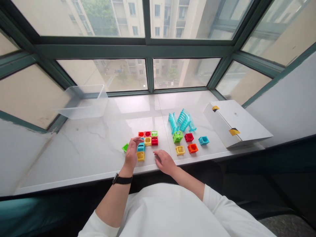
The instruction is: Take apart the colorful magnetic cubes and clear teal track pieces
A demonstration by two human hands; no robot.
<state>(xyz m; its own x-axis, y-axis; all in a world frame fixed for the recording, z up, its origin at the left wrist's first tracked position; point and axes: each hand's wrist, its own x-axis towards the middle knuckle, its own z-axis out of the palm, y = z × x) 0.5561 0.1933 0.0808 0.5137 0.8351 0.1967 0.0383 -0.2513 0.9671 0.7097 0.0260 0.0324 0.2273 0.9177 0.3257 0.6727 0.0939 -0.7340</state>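
Several hollow plastic cubes in red, yellow, blue and green stand packed together on the white sill. My left hand (132, 151) lies along the left side of this group, fingers stretched out over the blue cube (141, 147) and above the yellow cube (140, 156). Just left of that hand, a green cube (125, 147) sits tilted and partly hidden. My right hand (165, 161) rests near the sill's front edge, fingers loosely bent and holding nothing visible. Beyond its fingertips are a red cube (154, 141) and a yellow cube (147, 141).
On the right lie loose cubes: green (177, 137), red (189, 137), orange (193, 148), yellow (180, 150) and blue (203, 140). Behind them are clear teal track pieces (182, 120). A white box (239, 121) stands far right, a transparent bin (86, 110) back left, against windows.
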